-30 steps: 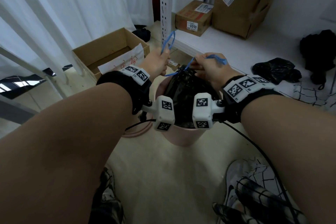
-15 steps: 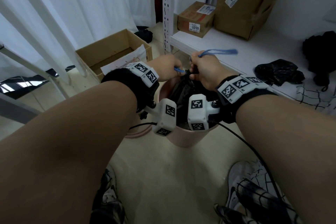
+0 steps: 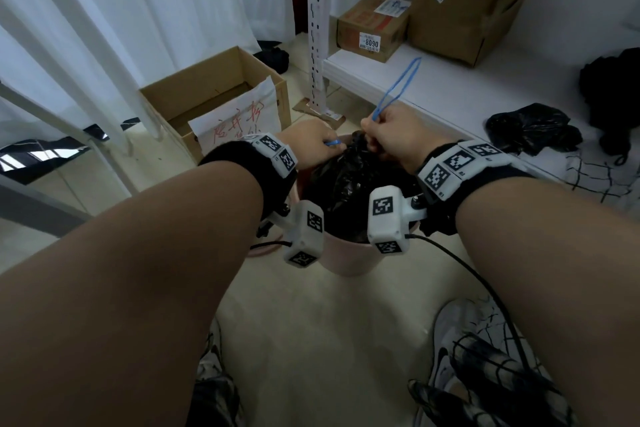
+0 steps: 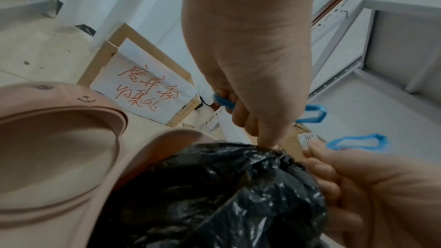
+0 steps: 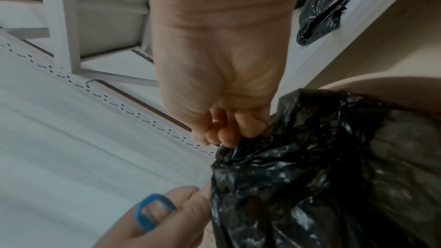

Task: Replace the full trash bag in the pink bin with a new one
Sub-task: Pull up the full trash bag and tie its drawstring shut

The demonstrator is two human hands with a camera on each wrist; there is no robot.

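The pink bin (image 3: 346, 258) stands on the floor between my forearms, holding the full black trash bag (image 3: 349, 180) with its neck gathered tight. My left hand (image 3: 311, 146) grips one blue drawstring loop (image 4: 223, 101) at the left of the neck (image 4: 274, 155). My right hand (image 3: 391, 135) pinches the other blue drawstring loop (image 3: 398, 87), which sticks up and away to the right. In the right wrist view my right fingers (image 5: 231, 129) sit on the bag's neck, where a bit of blue string (image 5: 235, 151) shows. The pink lid (image 4: 54, 139) lies beside the bin.
An open cardboard box (image 3: 214, 97) with a handwritten paper sign stands left of the bin. A white shelf (image 3: 450, 87) to the right carries two cardboard parcels and a crumpled black bag (image 3: 530, 126). White curtains hang at the left. My shoes (image 3: 460, 357) are near the bottom edge.
Both hands have come together at the bag's neck after pulling the strings apart. The right loop swung from sideways to pointing up and away; the left loop dropped into my left fist.
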